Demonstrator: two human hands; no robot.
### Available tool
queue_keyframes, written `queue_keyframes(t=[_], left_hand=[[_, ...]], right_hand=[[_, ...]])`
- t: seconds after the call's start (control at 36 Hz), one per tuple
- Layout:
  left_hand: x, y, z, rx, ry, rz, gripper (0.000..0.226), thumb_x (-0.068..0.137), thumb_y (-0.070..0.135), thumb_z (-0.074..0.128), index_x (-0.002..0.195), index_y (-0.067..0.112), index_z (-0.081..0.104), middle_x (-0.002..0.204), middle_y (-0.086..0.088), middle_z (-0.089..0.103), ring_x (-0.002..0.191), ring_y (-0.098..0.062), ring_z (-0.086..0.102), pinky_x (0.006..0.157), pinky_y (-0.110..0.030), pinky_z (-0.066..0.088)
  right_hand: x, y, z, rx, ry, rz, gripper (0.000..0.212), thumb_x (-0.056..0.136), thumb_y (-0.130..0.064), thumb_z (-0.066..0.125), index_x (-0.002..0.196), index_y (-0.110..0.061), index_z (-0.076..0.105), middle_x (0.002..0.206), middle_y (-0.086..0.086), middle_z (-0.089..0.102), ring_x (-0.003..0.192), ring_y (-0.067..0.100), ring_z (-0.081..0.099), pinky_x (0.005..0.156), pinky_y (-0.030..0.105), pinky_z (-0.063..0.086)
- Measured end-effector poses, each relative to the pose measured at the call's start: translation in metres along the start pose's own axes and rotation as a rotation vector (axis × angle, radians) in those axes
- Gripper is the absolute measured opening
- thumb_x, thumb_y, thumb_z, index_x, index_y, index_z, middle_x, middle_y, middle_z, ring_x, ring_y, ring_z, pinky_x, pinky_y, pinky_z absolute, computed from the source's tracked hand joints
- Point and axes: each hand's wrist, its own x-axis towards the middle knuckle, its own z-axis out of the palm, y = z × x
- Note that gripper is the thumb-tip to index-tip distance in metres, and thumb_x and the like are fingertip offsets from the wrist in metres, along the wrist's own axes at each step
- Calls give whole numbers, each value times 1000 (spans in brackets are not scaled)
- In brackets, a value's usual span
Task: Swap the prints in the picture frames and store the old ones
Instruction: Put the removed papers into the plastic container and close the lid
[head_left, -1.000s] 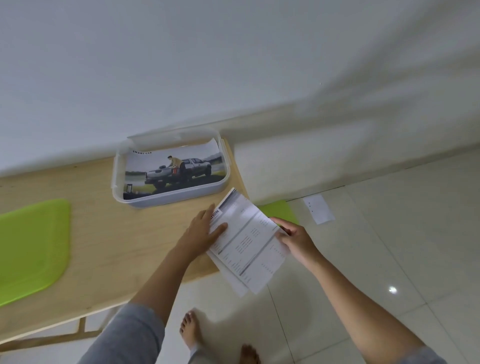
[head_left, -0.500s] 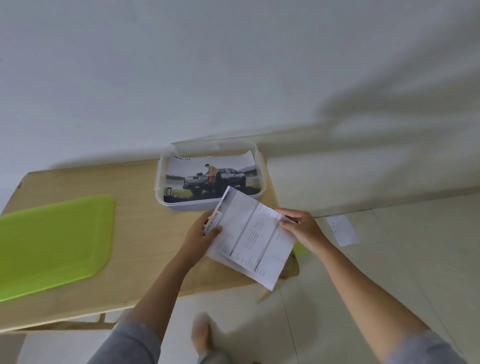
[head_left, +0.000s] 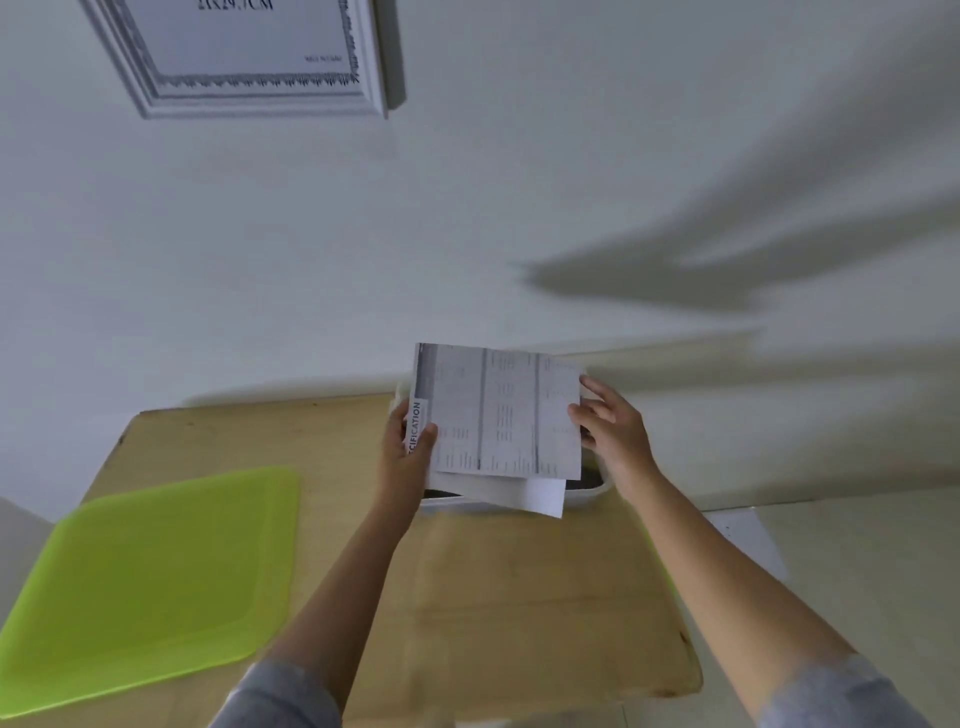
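One wooden table stands against the wall, with one lime-green lid lying flat at its left end. One white picture frame hangs above. Two sheets are held over the one clear box at the table's far edge: a printed sheet with grey columns of small text and a side band of lettering, and under it a plain white sheet. The left hand pinches the printed sheet's left edge, thumb on top; the right hand grips its right edge.

Both hands hold prints over container.
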Motion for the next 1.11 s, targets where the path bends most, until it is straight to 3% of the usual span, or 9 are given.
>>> queue_keyframes(t=[0.06,0.14,0.28,0.39,0.5,0.67,0.75,0.89,1.11], left_hand=[[17,-3,0,9,17,-13,40,92,6,52,130,7,43,115,-8,57,100,-20,58,77,-25,51],[36,-10,-1,35,4,-65,43,92,7,52,134,6,40,123,-14,54,110,-28,56,90,-43,51],[60,-32,-1,132,-50,-133,45,91,15,54,134,15,40,120,-9,56,106,-27,59,88,-51,51],[68,-43,4,201,-88,-147,48,91,14,55,136,19,39,119,-8,56,105,-25,58,88,-48,52],[73,-51,13,255,-150,-169,62,90,7,55,144,19,27,124,-4,52,109,-20,54,88,-33,50],[78,-72,22,344,-146,-240,72,84,5,62,143,23,26,126,-7,53,115,-24,53,96,-47,47],[76,-78,24,393,-135,-304,77,84,7,63,146,21,19,134,-10,46,121,-26,48,100,-47,44],[73,-80,29,568,-123,-369,73,85,7,60,146,8,20,143,-12,31,129,-26,36,105,-35,36],[72,-82,36,681,-97,-376,65,86,7,58,143,7,26,141,-11,26,126,-26,36,104,-35,34]], right_hand=[[11,4,10,-3,34,15,34,87,-4,57,118,-17,55,107,8,63,100,24,61,84,39,52],[29,14,22,-21,87,20,28,86,-2,56,109,-17,60,110,11,64,98,23,61,81,36,53],[54,34,31,-65,152,42,28,82,-2,59,98,-24,65,99,-1,67,101,20,62,91,42,51],[68,43,29,-110,156,52,32,82,-1,59,111,-12,64,101,5,67,99,19,63,88,33,51],[85,50,24,-219,149,30,33,81,3,58,108,-12,66,99,6,68,96,18,63,86,29,50],[106,60,18,-396,87,61,37,82,0,52,109,-22,65,97,-5,66,84,4,60,63,14,46],[114,68,17,-441,2,82,42,82,4,53,115,-21,61,104,-4,64,94,10,61,71,16,48],[122,83,13,-588,-115,98,55,81,6,57,131,-12,48,119,2,57,103,12,56,82,21,47],[125,97,11,-750,-170,66,48,79,6,59,124,-11,52,115,4,47,104,19,55,92,31,49]])
